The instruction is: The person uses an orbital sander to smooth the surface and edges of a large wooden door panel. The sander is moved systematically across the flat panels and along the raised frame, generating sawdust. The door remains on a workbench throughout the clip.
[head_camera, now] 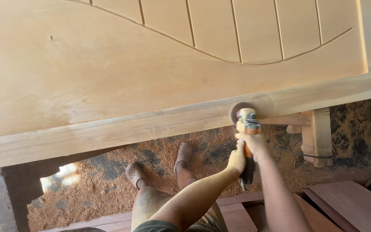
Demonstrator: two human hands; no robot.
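Against the rounded edge of the carved wooden door panel [108, 77], I pressed the angle grinder [246, 129]. Both my left hand [237, 158] and right hand [254, 141] had fingers clenched around its body.

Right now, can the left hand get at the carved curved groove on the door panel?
Probably not without letting go: the left hand grips the angle grinder at the panel's rounded edge rail, and the curved groove lies far across the panel.
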